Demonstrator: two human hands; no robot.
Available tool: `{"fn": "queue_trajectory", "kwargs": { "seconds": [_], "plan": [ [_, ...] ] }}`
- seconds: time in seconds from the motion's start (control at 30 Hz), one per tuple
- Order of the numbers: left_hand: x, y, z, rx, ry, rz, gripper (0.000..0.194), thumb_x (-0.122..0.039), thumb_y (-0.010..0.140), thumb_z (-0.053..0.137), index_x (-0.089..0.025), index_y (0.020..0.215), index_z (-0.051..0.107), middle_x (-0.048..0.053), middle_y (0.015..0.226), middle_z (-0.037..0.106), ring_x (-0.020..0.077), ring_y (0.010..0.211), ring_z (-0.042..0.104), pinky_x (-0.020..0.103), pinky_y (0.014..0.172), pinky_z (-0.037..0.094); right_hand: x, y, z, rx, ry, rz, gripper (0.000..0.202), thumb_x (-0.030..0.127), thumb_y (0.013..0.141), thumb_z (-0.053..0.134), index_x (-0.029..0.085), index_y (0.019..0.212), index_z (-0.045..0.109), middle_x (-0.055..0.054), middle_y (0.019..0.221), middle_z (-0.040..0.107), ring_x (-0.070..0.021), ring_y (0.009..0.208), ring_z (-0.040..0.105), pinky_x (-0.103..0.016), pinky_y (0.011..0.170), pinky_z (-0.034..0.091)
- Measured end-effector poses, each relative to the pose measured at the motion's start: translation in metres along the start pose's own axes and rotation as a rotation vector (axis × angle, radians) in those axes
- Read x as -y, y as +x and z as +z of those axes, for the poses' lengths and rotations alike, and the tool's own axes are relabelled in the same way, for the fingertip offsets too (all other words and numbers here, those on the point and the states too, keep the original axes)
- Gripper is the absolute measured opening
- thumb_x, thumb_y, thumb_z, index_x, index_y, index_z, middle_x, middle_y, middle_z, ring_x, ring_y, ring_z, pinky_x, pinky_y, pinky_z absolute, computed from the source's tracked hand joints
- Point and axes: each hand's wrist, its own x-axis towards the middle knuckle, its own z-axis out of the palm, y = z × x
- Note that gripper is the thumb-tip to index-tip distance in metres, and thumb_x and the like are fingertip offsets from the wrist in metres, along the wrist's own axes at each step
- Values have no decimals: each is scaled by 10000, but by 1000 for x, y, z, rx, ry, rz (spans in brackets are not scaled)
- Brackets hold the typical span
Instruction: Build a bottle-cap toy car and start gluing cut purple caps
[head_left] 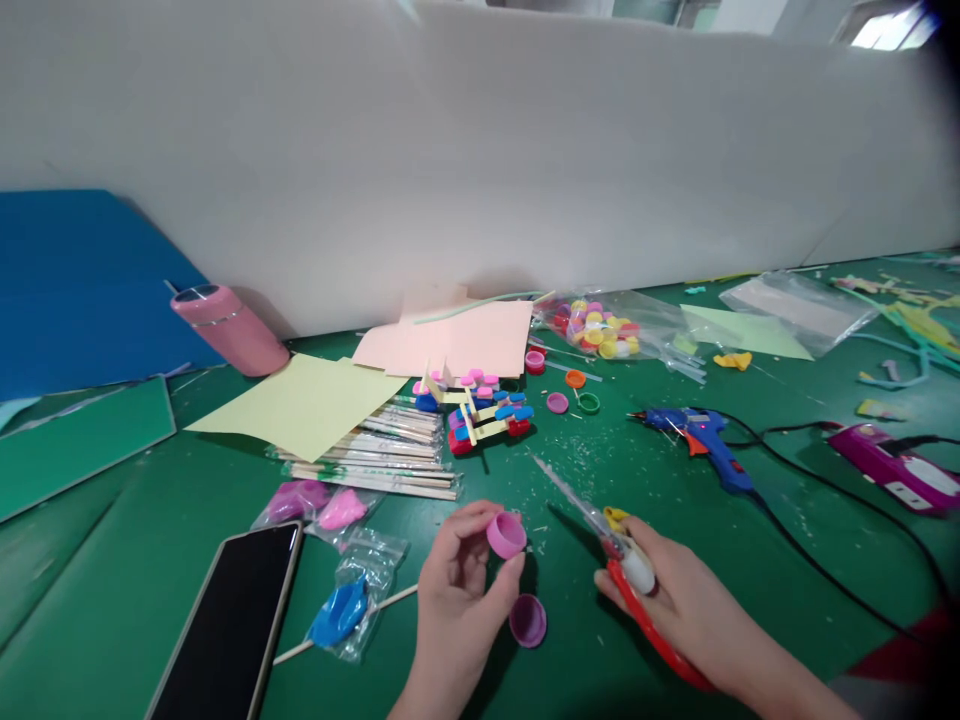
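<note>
Between the thumb and fingers of my left hand is a small pink cap, its open side tilted up. Just below it on the green table lies a purple cap. My right hand is wrapped round red-handled scissors, whose blades point up and to the left. A small yellow piece and a white piece also show at the fingers of that hand. Beyond both hands stands a craft figure of sticks and coloured caps.
A phone lies at the lower left, near bagged clay and wrapped sticks. A pink bottle leans behind yellow paper. On the right are a blue glue gun, its cable, and a purple power strip.
</note>
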Motion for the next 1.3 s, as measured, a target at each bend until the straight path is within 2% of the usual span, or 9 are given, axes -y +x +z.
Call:
{"fn": "queue_trajectory", "kwargs": {
  "seconds": [0.17, 0.27, 0.5, 0.77, 0.9, 1.0, 1.07, 1.13, 1.3],
  "plan": [
    [-7, 2, 2, 50, -82, -95, 214, -151, 656, 651, -193, 851, 571, 60, 954, 590, 216, 844, 644, 335, 773, 498, -11, 1, -8, -59, 33, 11, 188, 390, 786, 499, 223, 755, 417, 17, 638, 517, -136, 518, 475, -238, 490, 361],
    [-6, 3, 1, 56, -4, -103, 211, -161, 674, 630, -185, 873, 562, 57, 904, 597, 186, 802, 629, 300, 729, 500, -13, 0, -9, -62, 34, 24, 198, 400, 788, 494, 223, 748, 414, 15, 638, 520, -136, 518, 476, -240, 489, 361],
    [6, 4, -2, 150, 511, 65, 160, -134, 679, 565, -189, 821, 514, 15, 732, 584, 162, 683, 569, 291, 645, 464, -14, 0, -6, -87, -14, 62, 252, 433, 761, 534, 222, 877, 459, -3, 737, 599, -168, 600, 547, -261, 538, 376],
    [13, 5, -9, 196, 1015, 232, 86, -191, 677, 546, -175, 762, 538, 66, 758, 585, 240, 742, 535, 405, 665, 432, -10, 1, -8, -63, -74, 91, 243, 432, 754, 537, 224, 866, 482, -14, 749, 617, -199, 639, 573, -273, 546, 384],
    [8, -1, -17, 97, 1117, 308, 288, -237, 673, 568, -143, 945, 571, 127, 939, 562, 285, 870, 511, 446, 727, 422, -15, 1, -7, -95, -120, 83, 235, 434, 746, 538, 229, 843, 479, -25, 794, 615, -213, 671, 574, -285, 555, 393],
    [-4, -3, -13, 8, 1064, 329, 337, -254, 684, 575, -151, 1005, 561, 124, 998, 531, 281, 946, 487, 426, 782, 414, -21, 0, -6, -127, -157, 70, 228, 412, 741, 546, 236, 863, 468, -21, 797, 606, -214, 674, 567, -290, 553, 396],
    [-15, -1, -4, -23, 973, 286, 334, -288, 684, 585, -162, 993, 568, 115, 1009, 524, 267, 950, 490, 394, 776, 424, -23, -1, -6, -134, -177, 44, 209, 390, 744, 543, 234, 856, 459, -21, 798, 594, -213, 680, 560, -291, 553, 398],
    [-25, 4, 9, -13, 871, 144, 350, -344, 677, 594, -173, 982, 575, 108, 1017, 525, 252, 903, 508, 357, 710, 443, -23, -3, -8, -143, -196, 4, 201, 374, 745, 544, 227, 844, 448, -28, 810, 579, -214, 699, 551, -292, 559, 400],
    [-33, 19, 38, 118, 582, -159, 370, -402, 633, 636, -160, 909, 587, 50, 795, 563, 170, 655, 493, 264, 540, 401, -23, -10, -13, -171, -273, -63, 252, 383, 719, 570, 202, 829, 434, -56, 822, 545, -230, 739, 532, -291, 541, 389]
  ]
}}
